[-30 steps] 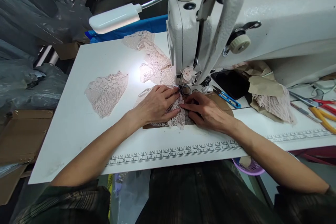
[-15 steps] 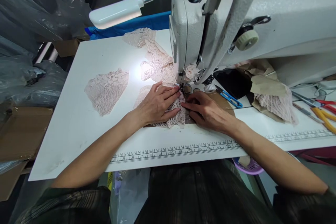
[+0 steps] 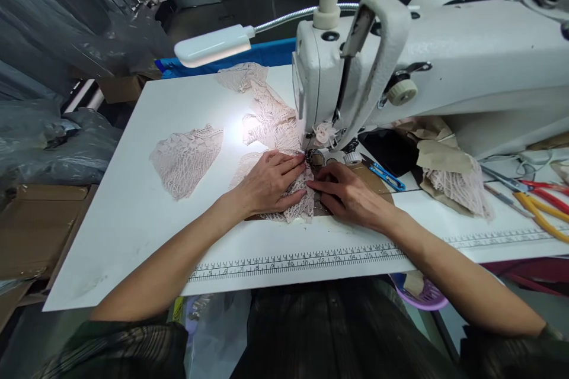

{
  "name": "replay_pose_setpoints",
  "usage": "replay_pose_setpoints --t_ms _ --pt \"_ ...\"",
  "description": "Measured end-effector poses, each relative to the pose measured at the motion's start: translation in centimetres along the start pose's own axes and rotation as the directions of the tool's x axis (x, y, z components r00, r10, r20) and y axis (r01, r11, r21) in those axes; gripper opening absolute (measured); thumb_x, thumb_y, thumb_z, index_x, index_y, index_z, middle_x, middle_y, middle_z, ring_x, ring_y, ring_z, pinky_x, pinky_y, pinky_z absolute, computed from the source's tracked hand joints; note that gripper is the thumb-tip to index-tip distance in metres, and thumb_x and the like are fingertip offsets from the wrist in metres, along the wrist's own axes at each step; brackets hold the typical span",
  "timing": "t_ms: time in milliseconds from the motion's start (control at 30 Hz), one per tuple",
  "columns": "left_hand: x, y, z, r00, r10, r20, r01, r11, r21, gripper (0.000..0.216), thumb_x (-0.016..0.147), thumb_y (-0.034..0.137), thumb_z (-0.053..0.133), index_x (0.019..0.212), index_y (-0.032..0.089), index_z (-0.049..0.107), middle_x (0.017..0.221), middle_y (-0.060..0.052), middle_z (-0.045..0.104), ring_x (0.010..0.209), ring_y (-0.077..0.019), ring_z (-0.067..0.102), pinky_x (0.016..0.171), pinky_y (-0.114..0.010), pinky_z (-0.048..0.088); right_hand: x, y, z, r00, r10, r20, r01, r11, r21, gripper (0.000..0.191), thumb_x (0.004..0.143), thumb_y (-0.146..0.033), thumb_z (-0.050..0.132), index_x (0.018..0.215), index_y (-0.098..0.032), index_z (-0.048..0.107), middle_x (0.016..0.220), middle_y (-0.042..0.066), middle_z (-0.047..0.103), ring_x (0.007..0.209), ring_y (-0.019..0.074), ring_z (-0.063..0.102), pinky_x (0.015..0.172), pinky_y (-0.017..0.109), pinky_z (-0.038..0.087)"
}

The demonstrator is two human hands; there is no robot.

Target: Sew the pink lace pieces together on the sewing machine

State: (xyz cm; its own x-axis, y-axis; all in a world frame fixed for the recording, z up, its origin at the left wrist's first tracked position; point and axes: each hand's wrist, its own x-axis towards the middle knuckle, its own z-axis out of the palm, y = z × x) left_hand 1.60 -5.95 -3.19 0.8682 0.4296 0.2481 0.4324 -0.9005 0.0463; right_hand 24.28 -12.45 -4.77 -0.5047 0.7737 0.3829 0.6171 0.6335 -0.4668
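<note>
A white sewing machine stands on a white table. Under its needle lies a piece of pale pink lace. My left hand lies flat on the lace, fingers stretched toward the presser foot. My right hand presses the lace's right edge with its fingers together, just in front of the needle. A sewn chain of lace trails away behind the machine.
Another lace piece lies at the left under a gooseneck lamp. Blue thread snips, brown paper with lace and red and yellow scissors sit at the right. A ruler strip runs along the front edge. Cardboard boxes stand left.
Both hands have stayed on the lace at the needle, sliding slightly toward it. The view has pulled back and tilted, showing more of the machine's top.
</note>
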Motion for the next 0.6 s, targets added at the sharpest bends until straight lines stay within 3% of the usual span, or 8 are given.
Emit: replay_pose_setpoints --t_ms 167,400,600 --pt "0.1 0.3 0.0 1.000 0.002 -0.004 -0.002 0.999 0.049 0.046 0.094 0.042 0.047 0.125 0.010 0.059 0.135 -0.017 0.056 0.113 -0.0307 0.055 0.098 -0.049 0.039 0.1 0.1 -0.1 1.000 0.005 -0.004 -0.005 1.000 0.025 0.031 0.088 -0.016 0.051 0.113 -0.021 0.070 0.106 0.011 0.056 0.098 0.0225 0.058 0.092 0.043 0.054" --pt "0.2 1.4 -0.4 0.999 -0.026 0.043 0.021 0.993 0.120 0.052 0.096 0.043 0.042 0.126 0.003 0.057 0.131 -0.021 0.057 0.104 -0.0322 0.056 0.087 -0.045 0.040 0.2 0.0 -0.2 0.998 0.058 -0.001 -0.058 0.995 0.081 0.033 0.086 -0.014 0.051 0.111 -0.023 0.071 0.104 0.008 0.058 0.097 0.0205 0.060 0.089 0.038 0.053" --pt "0.2 1.7 -0.8 0.995 -0.043 0.090 0.031 0.991 0.130 0.053 0.097 0.043 0.039 0.127 0.004 0.056 0.131 -0.020 0.058 0.104 -0.0299 0.055 0.091 -0.043 0.036 0.2 0.2 0.2 0.998 0.063 -0.025 -0.061 0.994 0.088 0.037 0.084 -0.011 0.050 0.109 -0.026 0.073 0.101 0.005 0.061 0.092 0.0179 0.061 0.086 0.035 0.053"
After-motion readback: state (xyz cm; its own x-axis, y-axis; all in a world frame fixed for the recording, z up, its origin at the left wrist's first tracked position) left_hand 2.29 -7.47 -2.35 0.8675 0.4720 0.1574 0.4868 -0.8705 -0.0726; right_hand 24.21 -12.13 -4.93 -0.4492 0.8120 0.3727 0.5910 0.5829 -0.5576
